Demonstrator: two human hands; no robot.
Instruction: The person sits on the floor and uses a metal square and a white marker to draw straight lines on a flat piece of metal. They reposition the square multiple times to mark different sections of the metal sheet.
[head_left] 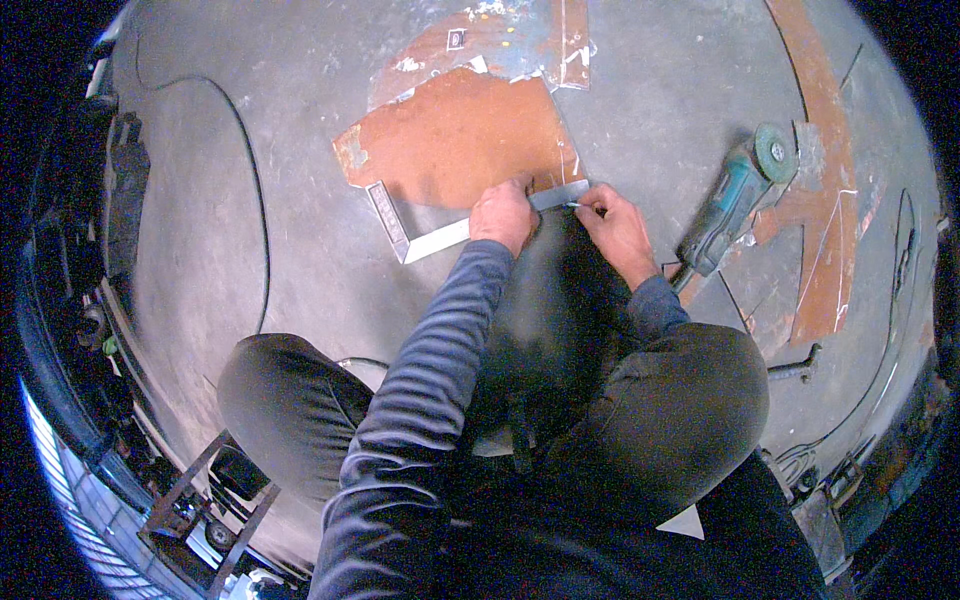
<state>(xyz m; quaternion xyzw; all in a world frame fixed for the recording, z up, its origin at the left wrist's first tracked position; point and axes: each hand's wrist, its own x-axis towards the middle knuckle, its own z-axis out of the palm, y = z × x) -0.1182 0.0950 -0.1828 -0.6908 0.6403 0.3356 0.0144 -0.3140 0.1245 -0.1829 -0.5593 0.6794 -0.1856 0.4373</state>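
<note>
– While the left hand lies over the blade of the square, what are its fingers doing?
– Curled down, bearing on the blade about midway. Undersides hidden; cannot tell whether they clamp it or only press.
– And the right hand?
– Thumb and fingers pinched together on a thin, pale marker, its tip just beside the blade's far end.
– Position of the square?
– At the near edge of the rusty sheet, on the floor. Stock to the left, by the sheet's left corner; blade slants up to the right, its end by the right corner.
– Surroundings?
– Beyond the sheet, a painted plate, worn and patchy. Right of the right hand, a teal grinder on its side, disc pointing away; rusty strips beside it. Far left, a black cable, curving along the floor.
</note>
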